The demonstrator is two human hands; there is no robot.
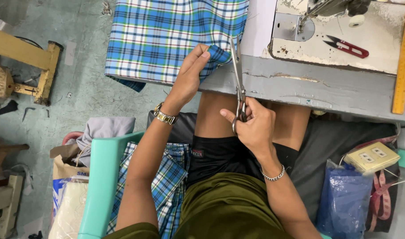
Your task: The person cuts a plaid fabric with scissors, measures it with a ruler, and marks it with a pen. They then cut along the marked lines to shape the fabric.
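Note:
A blue, white and green plaid fabric [167, 35] lies over the left end of the grey sewing table [326, 88] and hangs off its front edge. My left hand [191, 73] pinches a folded corner of this fabric at the table's edge. My right hand [253, 124] grips the handles of long metal scissors [238, 71]. The blades point away from me, right beside the pinched corner, and I cannot tell whether they touch the cloth. A gold watch sits on my left wrist and a silver chain bracelet on my right.
A sewing machine base [295, 26], red thread snips [348, 46] and a yellow ruler [403, 57] sit on the table. More plaid cloth [167, 186] lies beside my left thigh by a mint-green chair arm [103, 177]. A socket box [372, 157] and blue bag [344, 201] sit right.

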